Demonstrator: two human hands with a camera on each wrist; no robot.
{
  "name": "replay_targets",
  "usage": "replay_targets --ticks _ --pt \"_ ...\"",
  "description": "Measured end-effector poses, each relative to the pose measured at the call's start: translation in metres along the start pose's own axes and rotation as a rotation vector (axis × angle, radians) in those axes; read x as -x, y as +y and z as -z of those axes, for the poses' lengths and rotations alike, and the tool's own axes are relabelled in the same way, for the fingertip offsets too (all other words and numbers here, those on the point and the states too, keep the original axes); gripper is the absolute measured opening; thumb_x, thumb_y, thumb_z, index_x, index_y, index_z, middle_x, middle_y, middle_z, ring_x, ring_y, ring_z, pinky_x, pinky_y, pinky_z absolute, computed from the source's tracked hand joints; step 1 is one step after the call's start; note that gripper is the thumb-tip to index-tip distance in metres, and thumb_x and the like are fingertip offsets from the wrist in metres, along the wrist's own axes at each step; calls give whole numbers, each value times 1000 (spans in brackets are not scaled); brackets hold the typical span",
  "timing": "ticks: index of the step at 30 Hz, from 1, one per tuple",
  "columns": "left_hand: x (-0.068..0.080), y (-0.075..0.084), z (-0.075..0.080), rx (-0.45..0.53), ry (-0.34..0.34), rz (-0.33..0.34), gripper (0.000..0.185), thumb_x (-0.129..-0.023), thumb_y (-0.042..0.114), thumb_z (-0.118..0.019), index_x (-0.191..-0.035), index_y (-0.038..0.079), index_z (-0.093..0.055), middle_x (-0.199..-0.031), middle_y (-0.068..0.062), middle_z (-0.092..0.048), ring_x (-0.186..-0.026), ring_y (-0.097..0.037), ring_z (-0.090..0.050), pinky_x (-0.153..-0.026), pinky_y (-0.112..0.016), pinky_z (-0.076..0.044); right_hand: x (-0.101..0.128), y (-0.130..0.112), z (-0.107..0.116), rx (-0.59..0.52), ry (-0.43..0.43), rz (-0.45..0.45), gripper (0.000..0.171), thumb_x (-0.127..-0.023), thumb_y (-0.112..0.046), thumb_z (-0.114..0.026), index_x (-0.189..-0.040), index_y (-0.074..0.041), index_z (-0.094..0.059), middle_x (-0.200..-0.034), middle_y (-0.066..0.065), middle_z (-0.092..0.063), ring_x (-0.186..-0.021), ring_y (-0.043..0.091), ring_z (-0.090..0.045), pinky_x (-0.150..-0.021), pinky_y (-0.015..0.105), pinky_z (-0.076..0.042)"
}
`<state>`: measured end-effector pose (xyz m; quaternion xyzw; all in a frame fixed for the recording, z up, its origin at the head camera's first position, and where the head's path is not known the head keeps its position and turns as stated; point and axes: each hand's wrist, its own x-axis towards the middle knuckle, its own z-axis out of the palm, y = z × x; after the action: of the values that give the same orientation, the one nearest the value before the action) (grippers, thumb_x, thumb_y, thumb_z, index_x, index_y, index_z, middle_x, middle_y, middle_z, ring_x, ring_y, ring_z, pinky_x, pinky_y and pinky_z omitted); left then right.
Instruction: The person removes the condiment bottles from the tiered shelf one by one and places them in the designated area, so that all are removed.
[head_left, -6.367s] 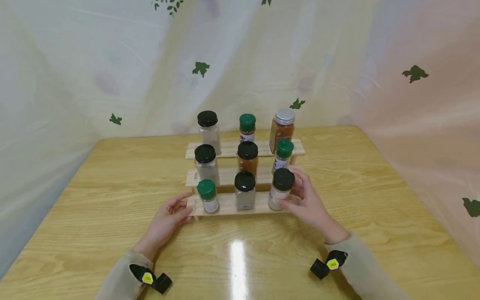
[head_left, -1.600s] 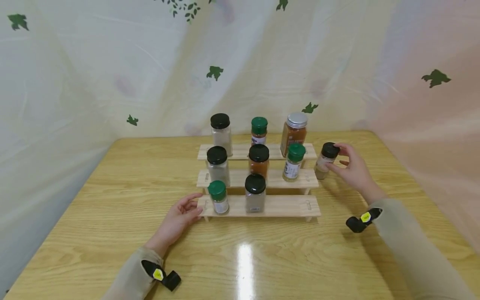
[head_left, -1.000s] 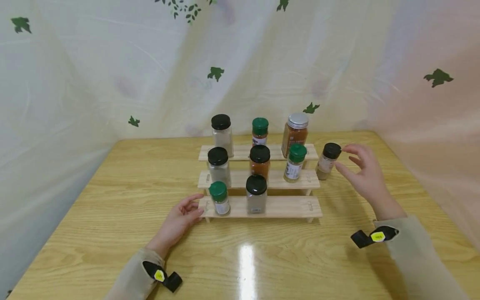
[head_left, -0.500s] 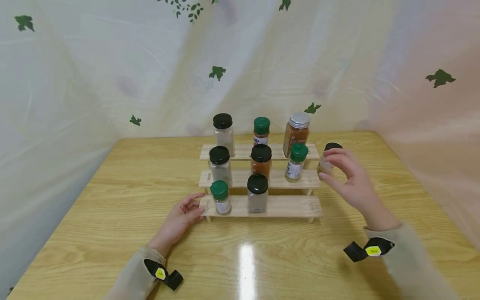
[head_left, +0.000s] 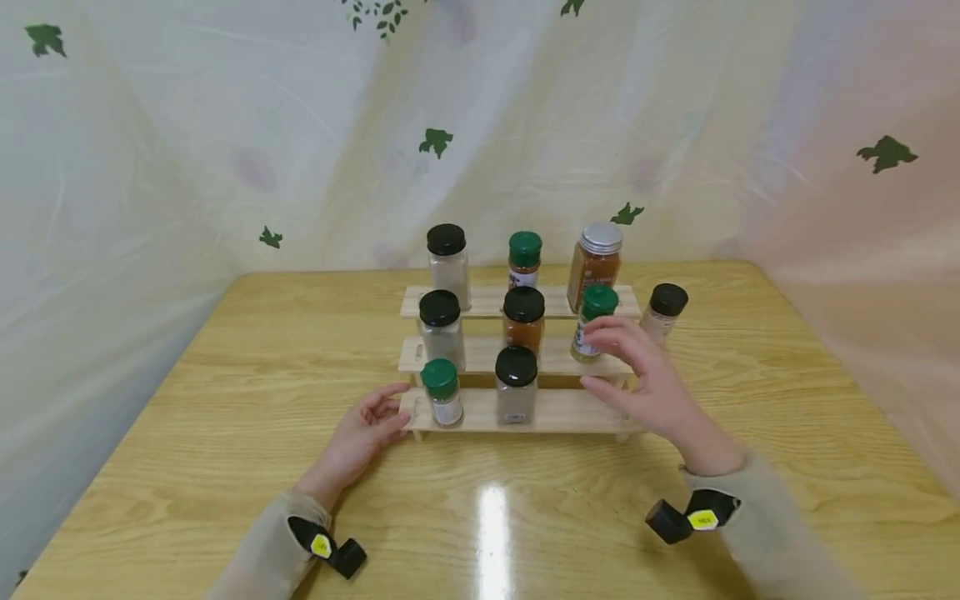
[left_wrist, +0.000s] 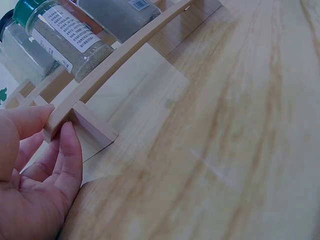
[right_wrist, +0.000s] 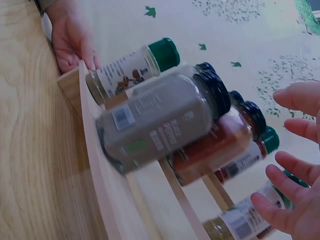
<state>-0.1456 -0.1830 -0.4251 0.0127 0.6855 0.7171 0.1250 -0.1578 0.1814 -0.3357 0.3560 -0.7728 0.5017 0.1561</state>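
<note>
A: Item one, lower left of the head view: our left hand [head_left: 358,433], fingers relaxed, gripping nothing, fingertips touching the left end of the wooden rack [head_left: 555,410].

B: Centre: eight jars on three tiers. We note the green-capped jar [head_left: 590,322] on the middle tier, right end.

A: Item two: our right hand [head_left: 647,385], fingers spread and holding nothing, just in front of that jar.

B: Right of the rack: a black-capped jar [head_left: 663,311] standing alone on the table [head_left: 225,400].

A: Risk, as we judge it: the spread fingers could clip the green-capped jar and topple it off its narrow shelf.
</note>
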Motion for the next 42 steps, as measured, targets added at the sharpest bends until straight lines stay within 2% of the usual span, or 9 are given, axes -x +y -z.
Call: replay_targets --ticks 8,15,19,27,34,42 --pt "0 0 -1 4 -5 -8 52 -92 -3 -54 -140 -6 -34 -97 6 -59 -85 -3 -59 -77 -17 -53 -4 -2 -20 10 -108 -31 50 -76 10 -70 -121 -1 -52 -125 18 -49 -117 3 -45 -99 20 -44" --pt "1 2 -1 -3 -7 -1 51 -92 -3 -54 -140 -6 -35 -99 5 -59 -87 -4 -60 -78 -18 -53 -6 -4 -33 28 -171 -63 55 -76 2 -74 -125 -4 -50 -128 14 -49 -118 14 -46 -95 42 -49" --pt "1 2 -2 -11 -9 2 51 -92 -2 -54 -140 -5 -35 -100 4 -59 -88 -4 -60 -79 -19 -53 -4 -4 -39 33 -182 -80 55 -76 -1 -75 -125 -5 -50 -130 14 -48 -118 20 -48 -92 48 -50" --pt "1 0 -2 -5 -9 -6 51 -92 -3 -53 -140 -6 -34 -99 5 -59 -88 -4 -60 -78 -18 -53 -2 -4 -45 35 -177 -85 58 -75 -2 -77 -126 -4 -50 -130 15 -48 -115 22 -50 -92 45 -51" --pt "1 -1 0 0 -8 -9 51 -92 -3 -54 -140 -6 -35 -98 6 -59 -87 -3 -59 -78 -18 -53 -1 -4 -50 89 -172 -126 62 -75 -7 -79 -129 -6 -48 -129 12 -49 -116 23 -50 -93 42 -51" --pt "1 0 0 10 -4 -1 52 -92 -4 -54 -140 -7 -34 -97 6 -58 -86 -3 -59 -78 -18 -53 5 -4 -57 142 -164 -135 67 -76 -10 -78 -132 -9 -42 -130 11 -48 -120 27 -49 -94 47 -49"
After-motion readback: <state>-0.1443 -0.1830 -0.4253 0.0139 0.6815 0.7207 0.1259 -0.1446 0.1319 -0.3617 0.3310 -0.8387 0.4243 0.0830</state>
